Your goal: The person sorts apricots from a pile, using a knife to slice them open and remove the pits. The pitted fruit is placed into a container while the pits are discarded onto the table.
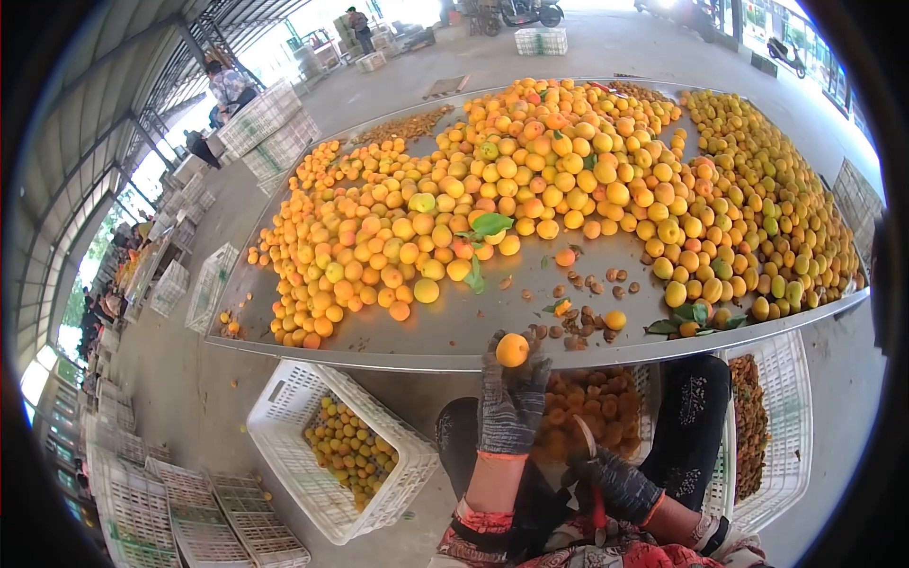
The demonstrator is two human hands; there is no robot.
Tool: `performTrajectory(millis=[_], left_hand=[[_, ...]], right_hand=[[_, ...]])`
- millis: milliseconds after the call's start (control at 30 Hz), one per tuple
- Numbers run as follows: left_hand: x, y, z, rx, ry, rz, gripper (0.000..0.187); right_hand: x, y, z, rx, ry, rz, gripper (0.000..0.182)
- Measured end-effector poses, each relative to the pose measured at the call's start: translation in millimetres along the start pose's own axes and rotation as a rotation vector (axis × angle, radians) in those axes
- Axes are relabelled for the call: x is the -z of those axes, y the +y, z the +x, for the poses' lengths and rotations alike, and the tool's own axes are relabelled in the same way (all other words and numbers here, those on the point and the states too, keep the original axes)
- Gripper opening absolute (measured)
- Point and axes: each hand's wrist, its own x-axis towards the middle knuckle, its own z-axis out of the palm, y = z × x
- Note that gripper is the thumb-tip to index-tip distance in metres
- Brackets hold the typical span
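My left hand point(511, 407), in a grey knit glove, holds a ripe apricot point(512, 350) in its fingers at the table's front edge. Lower and to the right, my gloved right hand point(620, 485) is closed around a red-handled tool point(598, 511) whose slim, curved metal tip point(586, 434) points up and left; its exact kind cannot be made out. Beneath the hands, between the knees, is a crate of orange apricot pieces point(597, 398), blurred and partly covered. A metal table point(436, 333) bears a large heap of apricots point(530, 170) beyond my left hand.
Loose brown pits point(578, 327) and leaves point(491, 224) lie on the table. At left below stands a white crate point(279, 402) of small greenish-yellow apricots; at right, another crate point(791, 407) holds brown pits. Stacked crates point(275, 133) and people point(227, 85) are farther back.
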Motion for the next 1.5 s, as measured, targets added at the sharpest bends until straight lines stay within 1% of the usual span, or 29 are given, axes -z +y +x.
performTrajectory(millis=[67, 100, 167, 267, 300, 367, 400, 467, 500, 600, 633, 700, 733, 800, 833, 900, 933, 967, 1000, 1033, 1067, 1100, 1133, 1200, 1300, 1333, 1400, 1433, 1500], left_hand=[[3, -2, 3, 0.033, 0.067, -0.125, 0.038], [5, -2, 4, 0.034, 0.069, -0.122, 0.038], [8, -3, 5, 0.068, 0.050, -0.168, 0.038], [4, -5, 1, 0.038, 0.051, -0.118, 0.040], [5, -6, 1, 0.041, 0.052, -0.117, 0.040], [9, -9, 0, 0.034, 0.026, -0.077, 0.044], [7, -10, -2, 0.037, 0.026, -0.076, 0.044], [1, -12, -7, 0.031, -0.063, -0.056, 0.047], [3, -13, -7, 0.035, -0.063, -0.055, 0.047], [11, -18, -10, 0.083, -0.085, -0.018, 0.047], [12, -18, -13, 0.095, -0.067, 0.022, 0.046], [8, -20, -17, 0.109, -0.049, 0.061, 0.044], [1, -21, -22, 0.066, -0.036, 0.109, 0.044], [-6, -22, -25, 0.025, -0.025, 0.157, 0.043], [-7, -21, -26, 0.006, -0.062, 0.215, 0.042], [-6, -22, -26, -0.008, -0.100, 0.272, 0.042], [-3, -25, -25, -0.058, -0.137, 0.364, 0.042], [-2, -26, -25, -0.108, -0.173, 0.456, 0.042], [-2, -26, -25, -0.105, -0.174, 0.455, 0.042], [-4, -24, -26, -0.045, -0.179, 0.393, 0.042], [-6, -23, -26, 0.012, -0.184, 0.329, 0.043], [-8, -23, -27, 0.012, -0.182, 0.328, 0.043], [-10, -23, -30, 0.022, -0.174, 0.339, 0.042], [-12, -23, -30, 0.032, -0.167, 0.352, 0.043], [-12, -22, -31, 0.045, -0.132, 0.371, 0.049], [-14, -22, -31, 0.027, -0.146, 0.353, 0.050], [-11, -22, -30, 0.009, -0.159, 0.334, 0.050], [-4, -21, -27, -0.037, -0.179, 0.382, 0.049], [3, -19, -26, -0.083, -0.196, 0.428, 0.049]], right_hand=[[3, 3, -4, -0.070, 0.001, -0.044, 0.023], [4, 7, -6, -0.071, 0.001, -0.041, 0.023], [6, 14, -11, 0.032, 0.020, -0.098, 0.033], [11, 11, -14, -0.020, 0.051, -0.210, 0.026], [12, 8, -14, -0.020, 0.053, -0.208, 0.026], [13, 0, -14, 0.115, 0.143, -0.079, 0.028], [12, -4, -13, 0.115, 0.145, -0.076, 0.028], [8, -16, -9, 0.578, 0.273, -0.544, 0.027], [4, -22, -4, 0.578, 0.278, -0.542, 0.027], [-11, -37, 15, 1.061, 0.243, -0.667, 0.025], [-15, -40, 18, 1.062, 0.247, -0.666, 0.025], [-17, -43, 24, 0.907, 0.230, -0.805, 0.025], [-13, -41, 28, 0.903, 0.237, -0.804, 0.025], [-6, -38, 39, 0.910, 0.168, -0.998, 0.026], [-8, -40, 38, 0.908, 0.170, -0.997, 0.026], [-15, -46, 34, 0.854, 0.186, -0.818, 0.030], [-13, -45, 34, 0.853, 0.190, -0.819, 0.030], [-11, -43, 36, 0.939, 0.195, -0.925, 0.032], [-10, -42, 36, 1.024, 0.200, -1.032, 0.034], [-12, -43, 34, 1.024, 0.204, -1.031, 0.034], [-15, -46, 30, 0.962, 0.212, -0.912, 0.037], [-17, -47, 28, 0.898, 0.217, -0.793, 0.039], [-17, -46, 29, 0.897, 0.216, -0.793, 0.039], [-16, -43, 33, 1.020, 0.190, -0.769, 0.041], [-15, -40, 36, 0.996, 0.178, -0.724, 0.040], [-15, -42, 34, 0.995, 0.179, -0.723, 0.040], [-15, -46, 30, 1.056, 0.253, -0.955, 0.034], [-13, -42, 31, 1.055, 0.254, -0.955, 0.034], [-2, -31, 38, 0.738, 0.100, -0.461, 0.032]])
